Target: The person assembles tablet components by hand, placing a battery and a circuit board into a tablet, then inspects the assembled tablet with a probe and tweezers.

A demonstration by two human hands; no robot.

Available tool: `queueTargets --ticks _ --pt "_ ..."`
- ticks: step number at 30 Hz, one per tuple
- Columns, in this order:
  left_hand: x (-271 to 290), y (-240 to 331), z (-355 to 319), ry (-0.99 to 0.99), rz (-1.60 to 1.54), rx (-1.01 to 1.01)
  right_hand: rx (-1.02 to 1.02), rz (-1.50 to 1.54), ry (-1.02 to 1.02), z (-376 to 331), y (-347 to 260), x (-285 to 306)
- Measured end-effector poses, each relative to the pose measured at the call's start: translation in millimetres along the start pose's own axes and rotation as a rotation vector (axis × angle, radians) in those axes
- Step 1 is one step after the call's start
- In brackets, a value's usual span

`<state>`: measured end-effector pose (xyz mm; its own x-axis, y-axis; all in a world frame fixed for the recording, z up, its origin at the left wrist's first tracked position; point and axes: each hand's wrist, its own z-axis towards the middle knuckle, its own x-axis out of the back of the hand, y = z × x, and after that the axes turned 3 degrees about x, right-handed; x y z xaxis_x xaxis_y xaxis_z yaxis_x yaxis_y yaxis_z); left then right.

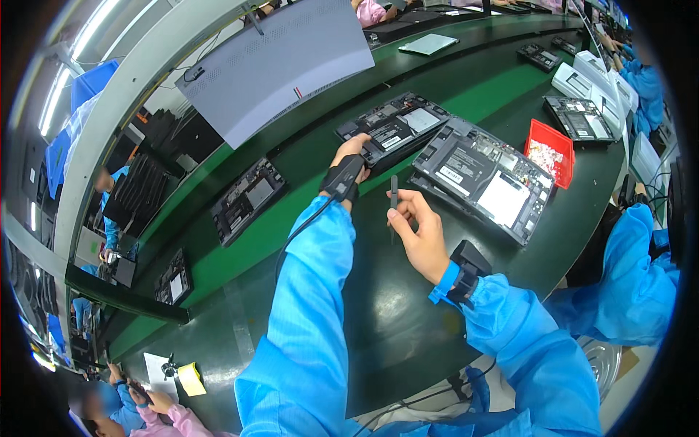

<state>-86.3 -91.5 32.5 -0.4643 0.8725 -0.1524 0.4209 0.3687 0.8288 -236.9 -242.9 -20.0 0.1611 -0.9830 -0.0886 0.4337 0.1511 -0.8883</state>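
One opened laptop [397, 130] lay toward the far middle of my view on the desk [393, 342]. My left hand [353, 151] had closed around its near left edge, thumb on top, the lower fingers partly hidden. Just nearer, my right hand [422, 239] pinched a slim dark tool [394, 195] upright between thumb and fingers. To the right I saw stacked laptop bases [466, 171], then a red tray [551, 133] of small pale bits; to the left, another opened laptop [250, 198].

The bench top [371, 313] looks smooth and glossy, the laptop base [393, 135] matt plastic, the sleeves [309, 291] creased, shiny cloth.
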Motion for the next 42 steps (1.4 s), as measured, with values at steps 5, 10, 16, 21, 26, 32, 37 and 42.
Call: queueTargets --ticks 5,10,16,21,26,32,37,42 --pt "34 5 61 -0.245 -0.423 -0.039 0.027 0.007 -0.008 0 -7 -4" --pt "154 3 -4 -0.193 -0.228 -0.247 0.109 0.020 0.082 1 -18 7" --pt "269 -75 -123 0.017 -0.313 -0.191 0.099 0.220 0.057 -2 -29 2" --pt "295 -133 -220 -0.043 -0.223 -0.037 -0.013 0.155 -0.074 -3 -34 3" --pt "318 -138 -242 -0.154 0.457 -0.307 -0.205 0.206 -0.604 0 -29 -5" --pt "270 -102 -254 0.355 1.375 -1.043 -0.079 -0.097 -0.850 1 -24 9" --pt "243 -135 -224 -0.027 1.424 -1.421 0.142 -0.483 -0.975 10 -57 -2" --pt "245 -141 -213 -0.024 1.413 -1.437 0.257 -0.670 -0.921 6 -73 -12"
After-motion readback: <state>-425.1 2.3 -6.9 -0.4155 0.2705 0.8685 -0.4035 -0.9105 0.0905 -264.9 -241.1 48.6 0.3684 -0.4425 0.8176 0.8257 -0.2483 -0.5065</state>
